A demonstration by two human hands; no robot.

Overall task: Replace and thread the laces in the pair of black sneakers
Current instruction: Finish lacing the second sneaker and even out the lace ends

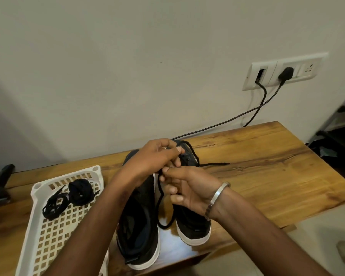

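Both sneakers [141,226] sit at the counter [267,166] near edge (bare wood rightward); left hand [153,158] and right hand [189,188] each keep a pinching grip on the lace [159,206]; eyelets hidden.

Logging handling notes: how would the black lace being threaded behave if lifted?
Probably floppy: the black lace sags in a loop below the right hand. Likely light; its free end trails limp across the wooden table.
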